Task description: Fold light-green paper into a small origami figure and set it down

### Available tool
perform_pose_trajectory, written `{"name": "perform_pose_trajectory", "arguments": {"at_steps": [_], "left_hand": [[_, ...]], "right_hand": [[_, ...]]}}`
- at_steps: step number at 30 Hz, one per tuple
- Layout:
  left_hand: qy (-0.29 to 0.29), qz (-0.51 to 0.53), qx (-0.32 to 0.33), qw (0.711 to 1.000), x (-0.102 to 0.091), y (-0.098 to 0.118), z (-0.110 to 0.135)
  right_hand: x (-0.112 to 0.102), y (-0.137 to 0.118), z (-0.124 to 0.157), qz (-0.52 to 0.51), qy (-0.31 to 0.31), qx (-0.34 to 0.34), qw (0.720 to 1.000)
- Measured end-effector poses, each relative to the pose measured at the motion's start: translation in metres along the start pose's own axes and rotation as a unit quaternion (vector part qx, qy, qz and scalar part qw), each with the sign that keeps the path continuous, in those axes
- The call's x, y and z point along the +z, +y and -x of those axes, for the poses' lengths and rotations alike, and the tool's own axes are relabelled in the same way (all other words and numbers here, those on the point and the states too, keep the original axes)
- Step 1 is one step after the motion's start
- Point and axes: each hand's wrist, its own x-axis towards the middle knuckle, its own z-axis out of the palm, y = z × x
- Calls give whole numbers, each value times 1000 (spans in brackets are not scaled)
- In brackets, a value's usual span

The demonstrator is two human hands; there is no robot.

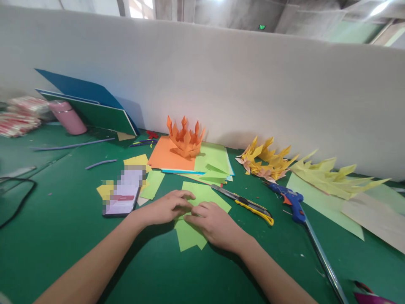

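"On the green bench [63,236], where was the light green paper sheet [189,241]?"

"It lay flat near the front edge, under both hands. The left hand [167,207] and the right hand [215,224] were curled, not spread. Their fingertips met and nipped a small fold at the sheet's middle."

"How was that crease best made?"

"By my judgement, the edges wanted lining up first. Then the fold wanted pressing from the centre outward, with the sheet kept flat against the bench. The yellow-and-grey utility knife [249,205] lay just beside the right hand, so that wrist needed care. The blue glue gun [292,203] lay further right, well apart."
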Motion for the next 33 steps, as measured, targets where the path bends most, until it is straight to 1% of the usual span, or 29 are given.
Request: {"name": "perform_pose_trajectory", "arguments": {"at_steps": [6,13,20,25,29,33], "left_hand": [[-10,11,3,1000,-4,1,0],[-7,16,19,1000,-5,3,-2],[-14,11,2,1000,-6,5,-1],[-14,13,-2,1000,-5,1,0],[-6,14,10,1000,-4,-2,0],[-1,8,20,1000,-3,-2,-1]], "right_hand": [[-2,0,-10,24,-13,-27,999],[1,-2,-19,6,-17,-50,999],[1,-2,-17,-16,-32,-37,999],[5,2,-8,-38,-12,-3,999],[8,2,-5,-30,2,-7,1000],[7,0,-7,-15,7,-12,1000]]}}
